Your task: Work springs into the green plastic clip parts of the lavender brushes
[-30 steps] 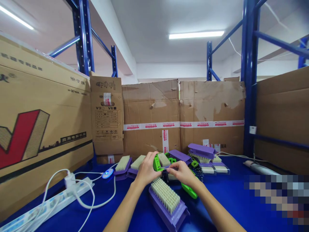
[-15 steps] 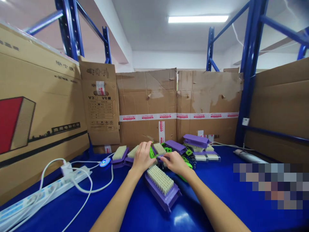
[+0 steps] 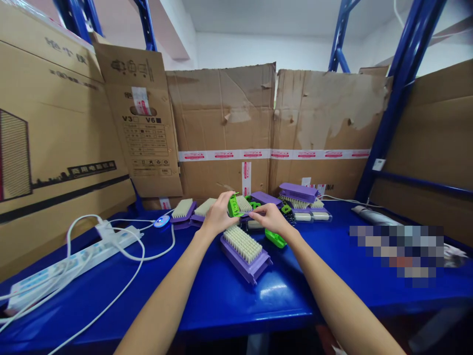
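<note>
My left hand (image 3: 217, 215) is closed around a bright green plastic part (image 3: 234, 206), which is held up over the table. My right hand (image 3: 272, 220) has thumb and forefinger pinched at the part's lower right edge; whether a small piece lies between those fingers I cannot make out. Just below both hands lies a purple brush block (image 3: 242, 246) with cream bristles facing up. Another green plastic piece (image 3: 275, 239) rests on the table under my right wrist. Behind my hands, more green parts and a bristled block are partly hidden.
Purple brush blocks (image 3: 183, 209) lie at the back left, and a stack of them (image 3: 299, 191) at the back right. A white power strip (image 3: 77, 266) with looped cables occupies the left. Cardboard (image 3: 225, 108) walls the back of the blue table (image 3: 207, 305).
The view has tipped downward, so the table's front edge now shows. My hands stay together at the green part, which is more plainly visible, as is the green piece under my right wrist.
</note>
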Available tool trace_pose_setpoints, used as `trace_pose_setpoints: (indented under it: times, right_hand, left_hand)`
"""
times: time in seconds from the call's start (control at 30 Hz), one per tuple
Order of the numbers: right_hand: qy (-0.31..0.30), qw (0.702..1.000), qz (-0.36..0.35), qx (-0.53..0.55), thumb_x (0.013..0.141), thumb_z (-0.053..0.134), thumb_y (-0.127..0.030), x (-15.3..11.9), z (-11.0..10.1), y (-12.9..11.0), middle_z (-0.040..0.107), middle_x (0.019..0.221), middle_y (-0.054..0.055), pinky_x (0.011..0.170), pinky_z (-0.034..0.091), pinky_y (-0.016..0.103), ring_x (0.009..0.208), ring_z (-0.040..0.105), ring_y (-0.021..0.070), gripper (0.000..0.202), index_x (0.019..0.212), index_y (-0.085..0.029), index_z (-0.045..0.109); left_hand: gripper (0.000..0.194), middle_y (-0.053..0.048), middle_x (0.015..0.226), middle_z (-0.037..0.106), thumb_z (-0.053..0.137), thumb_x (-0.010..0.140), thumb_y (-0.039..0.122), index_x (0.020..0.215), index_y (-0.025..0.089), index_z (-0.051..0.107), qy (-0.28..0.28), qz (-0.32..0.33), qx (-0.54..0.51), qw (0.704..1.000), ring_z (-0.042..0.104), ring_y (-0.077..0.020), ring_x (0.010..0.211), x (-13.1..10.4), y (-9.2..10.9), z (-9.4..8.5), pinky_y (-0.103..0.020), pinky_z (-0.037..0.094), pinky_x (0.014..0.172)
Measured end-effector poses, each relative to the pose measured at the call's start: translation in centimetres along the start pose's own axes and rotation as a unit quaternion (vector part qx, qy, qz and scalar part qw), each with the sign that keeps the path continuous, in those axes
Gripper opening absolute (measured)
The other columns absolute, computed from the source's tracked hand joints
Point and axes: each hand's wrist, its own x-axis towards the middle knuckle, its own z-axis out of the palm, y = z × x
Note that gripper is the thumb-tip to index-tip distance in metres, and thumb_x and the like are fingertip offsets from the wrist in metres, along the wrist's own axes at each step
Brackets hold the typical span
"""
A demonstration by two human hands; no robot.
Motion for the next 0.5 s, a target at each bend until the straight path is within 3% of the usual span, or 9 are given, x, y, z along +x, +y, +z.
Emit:
trace_pose_setpoints:
  times: [0.2,0.5]
  right_hand:
    - [0.008,1.000,-0.014,-0.016,0.086,0.051,-0.039,-0.1,0.0,-1.0,0.049,0.049,-0.001,0.051,0.020,0.024,0.051,0.031,0.0081,0.040,0.063,-0.011,0.069]
    - [0.013,0.993,-0.013,-0.116,0.090,0.047,-0.036,-0.4,0.1,-2.8,0.064,0.060,0.006,0.054,0.025,0.025,0.051,0.041,0.0100,0.038,0.071,-0.014,0.072]
  left_hand:
    - [0.067,-0.008,0.118,0.057,0.072,0.062,0.022,0.123,0.021,0.043,0.023,-0.013,0.032,0.999,0.059,-0.0247,0.106,0.0,0.1,-0.3,-0.036,0.051,0.087]
    - [0.065,-0.007,0.109,0.058,0.074,0.060,0.027,0.118,0.019,0.046,0.034,-0.069,0.076,0.994,0.062,-0.0258,0.100,0.1,0.3,-0.6,-0.036,0.052,0.082]
